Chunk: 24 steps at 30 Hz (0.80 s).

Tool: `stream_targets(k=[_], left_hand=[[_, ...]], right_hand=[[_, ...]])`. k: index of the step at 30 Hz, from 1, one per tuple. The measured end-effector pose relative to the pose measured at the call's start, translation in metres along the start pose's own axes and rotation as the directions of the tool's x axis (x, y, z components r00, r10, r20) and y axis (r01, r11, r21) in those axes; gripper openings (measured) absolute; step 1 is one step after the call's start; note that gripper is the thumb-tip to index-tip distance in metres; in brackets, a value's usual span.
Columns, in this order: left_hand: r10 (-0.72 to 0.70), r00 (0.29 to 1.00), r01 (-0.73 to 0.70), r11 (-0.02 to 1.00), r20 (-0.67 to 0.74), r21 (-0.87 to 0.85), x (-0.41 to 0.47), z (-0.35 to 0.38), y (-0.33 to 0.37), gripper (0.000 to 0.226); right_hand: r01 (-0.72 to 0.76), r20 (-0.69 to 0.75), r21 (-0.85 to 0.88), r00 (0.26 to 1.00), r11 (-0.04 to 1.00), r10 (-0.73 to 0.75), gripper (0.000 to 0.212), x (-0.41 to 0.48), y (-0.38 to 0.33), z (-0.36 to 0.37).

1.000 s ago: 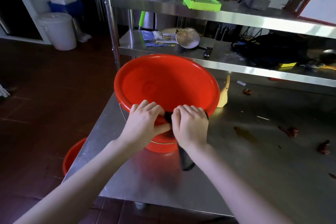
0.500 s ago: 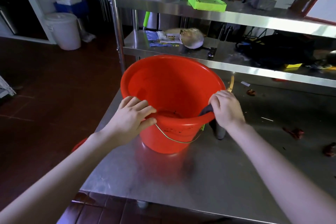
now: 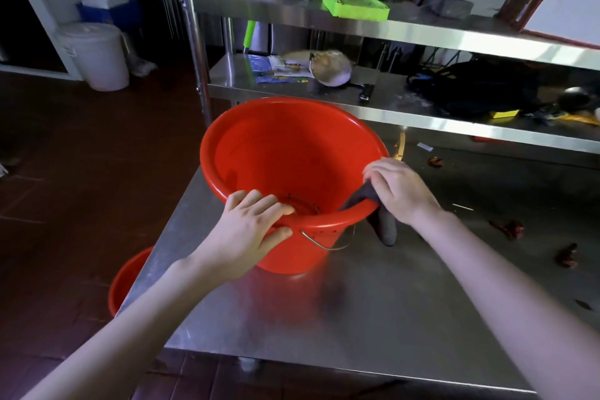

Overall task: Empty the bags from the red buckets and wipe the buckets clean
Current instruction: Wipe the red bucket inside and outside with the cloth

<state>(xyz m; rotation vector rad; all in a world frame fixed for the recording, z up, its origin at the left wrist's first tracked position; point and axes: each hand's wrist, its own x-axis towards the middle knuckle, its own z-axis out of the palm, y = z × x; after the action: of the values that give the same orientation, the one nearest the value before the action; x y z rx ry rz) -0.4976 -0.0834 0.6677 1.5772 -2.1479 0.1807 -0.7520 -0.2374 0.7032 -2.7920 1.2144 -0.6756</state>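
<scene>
Obs. The red bucket [image 3: 292,169] stands on the steel table [image 3: 422,308], towards its near left corner. No bag shows inside it, only dark specks [image 3: 300,201] low on the inner wall. A second red bucket [image 3: 126,279] sits on the floor by the table's left edge, half hidden.

Left hand [image 3: 250,230]: fingers hooked over the near rim into the bucket, thumb outside under the lip. It grips the rim. Right hand [image 3: 401,193]: closed round a dark grey cloth [image 3: 384,227] folded over the right-hand rim, one end inside and the tail hanging outside down to the table top.

Handling, judged: thin moulded plastic and empty, so light. It is likely to skate or turn on the smooth steel when rubbed, so it needs bracing. The wall probably flexes if squeezed, and the rolled rim is the stiff part and the best hold. The wire bail [image 3: 324,243] lies slack against the near side, good for carrying but no use for steadying. The cloth is limp and takes the rim's shape.

Change against one second ago: both hands were then together at the near rim, cloth beneath the right, with the bucket tipped towards the person. Now it sits more upright, and the right hand and cloth are on the right side of the rim. Against half a second ago: little change, both hands much where they were.
</scene>
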Motion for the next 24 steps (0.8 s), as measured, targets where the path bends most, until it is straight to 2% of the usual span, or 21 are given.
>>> stream_targets(k=[2,5,9,11,13,15,16,20,24], left_hand=[[-0.022,1.0,0.022,1.0,-0.007,0.013,-0.001,-0.002,-0.003,0.043],[-0.08,0.996,0.081,0.996,-0.027,0.038,0.006,-0.003,0.012,0.038],[-0.139,0.989,0.139,0.99,-0.044,-0.015,0.007,-0.006,0.02,0.043],[-0.128,0.992,0.128,0.992,-0.008,0.0,0.005,-0.021,-0.009,0.058],[-0.093,0.988,0.087,0.995,0.124,0.054,0.002,-0.038,-0.045,0.067],[-0.035,0.976,0.029,0.999,0.215,0.031,-0.001,-0.046,-0.065,0.066],[-0.019,0.977,0.016,1.0,0.214,0.014,0.0,-0.045,-0.067,0.063],[-0.008,0.998,0.008,1.0,0.064,0.006,0.0,-0.033,-0.052,0.051],[-0.063,0.996,0.066,0.996,-0.062,0.058,-0.005,-0.018,-0.03,0.051]], right_hand=[[-0.058,-0.055,-0.003,0.997,0.998,0.058,0.036,-0.002,-0.004,0.005],[-0.176,-0.195,0.003,0.965,0.984,0.173,0.044,-0.013,-0.056,0.024],[-0.148,-0.304,0.008,0.942,0.989,0.143,0.039,-0.029,-0.122,0.046],[-0.08,-0.279,0.013,0.957,0.997,0.081,0.041,-0.029,-0.11,0.042],[0.011,-0.202,0.014,0.979,1.0,-0.008,0.043,-0.026,-0.085,0.031],[0.073,-0.116,0.033,0.991,0.997,-0.069,0.044,-0.018,-0.055,0.019],[0.069,-0.086,0.041,0.994,0.997,-0.065,0.043,-0.011,-0.04,0.013],[-0.052,-0.077,0.021,0.996,0.998,0.054,0.039,0.002,-0.004,0.008],[-0.175,-0.255,0.004,0.952,0.985,0.17,0.047,-0.017,-0.053,0.027]])
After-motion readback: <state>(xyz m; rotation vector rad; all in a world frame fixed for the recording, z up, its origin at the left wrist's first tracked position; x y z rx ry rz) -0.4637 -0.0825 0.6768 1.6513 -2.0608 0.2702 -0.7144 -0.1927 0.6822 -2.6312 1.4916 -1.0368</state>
